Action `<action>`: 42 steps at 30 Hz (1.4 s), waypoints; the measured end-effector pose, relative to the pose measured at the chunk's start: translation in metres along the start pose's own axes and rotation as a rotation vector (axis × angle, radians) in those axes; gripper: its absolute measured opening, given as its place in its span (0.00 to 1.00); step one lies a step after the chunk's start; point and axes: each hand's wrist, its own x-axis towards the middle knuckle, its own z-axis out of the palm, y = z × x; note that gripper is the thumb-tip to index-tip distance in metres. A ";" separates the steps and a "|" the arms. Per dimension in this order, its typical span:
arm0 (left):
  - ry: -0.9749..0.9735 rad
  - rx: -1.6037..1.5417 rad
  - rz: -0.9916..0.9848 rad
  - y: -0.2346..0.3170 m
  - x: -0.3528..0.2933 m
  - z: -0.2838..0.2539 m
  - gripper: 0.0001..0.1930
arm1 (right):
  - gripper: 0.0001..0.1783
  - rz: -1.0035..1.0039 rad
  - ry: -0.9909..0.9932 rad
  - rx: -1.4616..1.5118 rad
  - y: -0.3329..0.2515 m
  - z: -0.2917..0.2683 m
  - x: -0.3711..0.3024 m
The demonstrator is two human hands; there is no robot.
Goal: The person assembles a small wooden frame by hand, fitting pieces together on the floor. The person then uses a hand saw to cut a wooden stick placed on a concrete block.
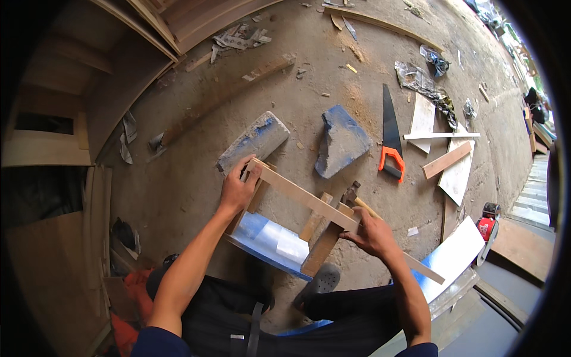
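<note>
A long, thin wooden strip (297, 191) lies slantwise across the top of a small wooden frame (322, 249). My left hand (238, 189) is closed around the strip's far left end, where it meets the frame's corner. At the frame's right side, my right hand (373, 234) pinches the strip against the edge, and the strip's free end runs on past my wrist. A blue and white panel (262, 235) shows inside the frame. Just beyond my right hand lies a hammer (351, 193), its handle partly hidden.
Two blue-stained concrete blocks (254, 141) (342, 141) sit ahead on the dusty floor. To the right are a handsaw (391, 134) with an orange handle, wood offcuts (447, 160) and a red-black power tool (488, 229). A wooden cabinet (128, 83) stands at the left.
</note>
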 end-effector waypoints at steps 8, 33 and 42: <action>-0.015 -0.054 0.032 -0.009 0.024 -0.003 0.28 | 0.39 -0.060 -0.146 -0.119 0.000 -0.035 0.035; -0.249 -0.282 -0.314 0.012 -0.002 -0.015 0.38 | 0.50 0.042 -0.180 0.074 -0.013 0.000 0.025; -0.095 -0.629 -0.281 -0.015 0.007 -0.021 0.30 | 0.40 -0.024 -0.109 0.102 -0.019 0.001 0.014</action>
